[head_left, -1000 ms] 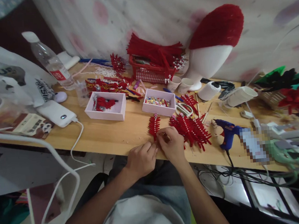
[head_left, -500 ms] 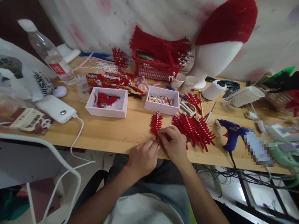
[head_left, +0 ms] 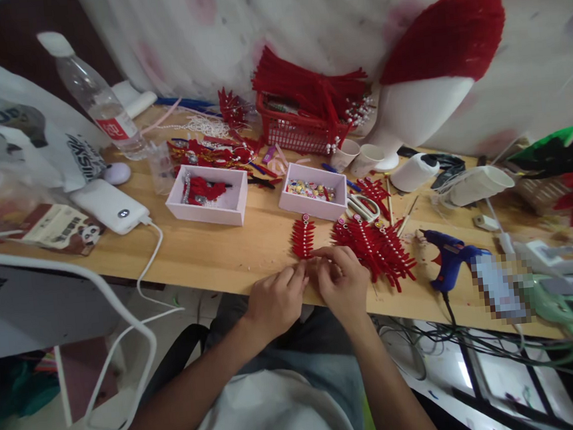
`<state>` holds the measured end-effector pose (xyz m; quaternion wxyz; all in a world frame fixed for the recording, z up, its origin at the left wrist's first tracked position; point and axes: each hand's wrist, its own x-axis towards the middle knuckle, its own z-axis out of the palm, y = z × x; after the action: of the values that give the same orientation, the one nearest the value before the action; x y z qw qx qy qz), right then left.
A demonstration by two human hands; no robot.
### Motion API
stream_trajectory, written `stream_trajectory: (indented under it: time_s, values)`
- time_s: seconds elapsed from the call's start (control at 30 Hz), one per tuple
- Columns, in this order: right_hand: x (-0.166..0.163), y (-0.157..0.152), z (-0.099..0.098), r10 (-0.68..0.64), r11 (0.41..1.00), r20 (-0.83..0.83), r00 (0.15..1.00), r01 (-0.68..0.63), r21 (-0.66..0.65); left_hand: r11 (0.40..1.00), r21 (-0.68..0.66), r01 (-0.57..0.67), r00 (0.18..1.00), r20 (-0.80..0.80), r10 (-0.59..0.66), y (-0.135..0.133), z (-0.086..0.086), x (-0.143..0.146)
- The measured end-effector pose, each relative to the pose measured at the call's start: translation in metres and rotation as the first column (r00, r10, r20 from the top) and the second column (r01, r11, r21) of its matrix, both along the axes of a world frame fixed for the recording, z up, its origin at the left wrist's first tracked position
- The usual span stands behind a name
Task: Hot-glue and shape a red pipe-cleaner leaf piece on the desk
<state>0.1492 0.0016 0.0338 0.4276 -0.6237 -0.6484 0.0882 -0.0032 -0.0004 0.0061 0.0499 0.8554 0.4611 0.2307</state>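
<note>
A red fuzzy leaf-shaped ornament [head_left: 303, 237], with a row of white beads down its middle and a round charm at its top, lies near the table's front edge. Its lower end is hidden behind my fingers. My left hand [head_left: 277, 301] is closed, fingertips pinching at that lower end. Close beside it, my right hand [head_left: 345, 285] is curled with thumb and fingers together; what it pinches is too small to make out. Several similar red beaded ornaments [head_left: 374, 251] lie in a pile just right of my right hand.
Behind my hands stand a white box of small charms [head_left: 311, 209] and another white box [head_left: 206, 212]. A blue glue gun [head_left: 448, 261] lies right, near scissors [head_left: 363, 207]. Farther back are a red basket [head_left: 299, 133], a white head form [head_left: 423, 113] and a bottle [head_left: 115, 126].
My right hand has shifted slightly right and its fingers have curled at the ornament's lower end. My left hand stays almost in place. The view has shifted a little.
</note>
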Motion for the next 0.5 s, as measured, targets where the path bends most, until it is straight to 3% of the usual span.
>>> stream_trajectory:
  time_s: [0.23, 0.5]
  values:
    - [-0.0013, -0.0014, 0.0022, 0.069, 0.997, 0.011, 0.998, -0.069, -0.014, 0.997, -0.072, -0.009, 0.996, -0.092, 0.003, 0.0, 0.0077, 0.0015]
    - [-0.0019, -0.0011, 0.0019, 0.055, 0.998, 0.011, 0.998, -0.055, 0.013, 0.997, -0.077, -0.021, 0.993, -0.114, 0.012, 0.0007, 0.0085, 0.0022]
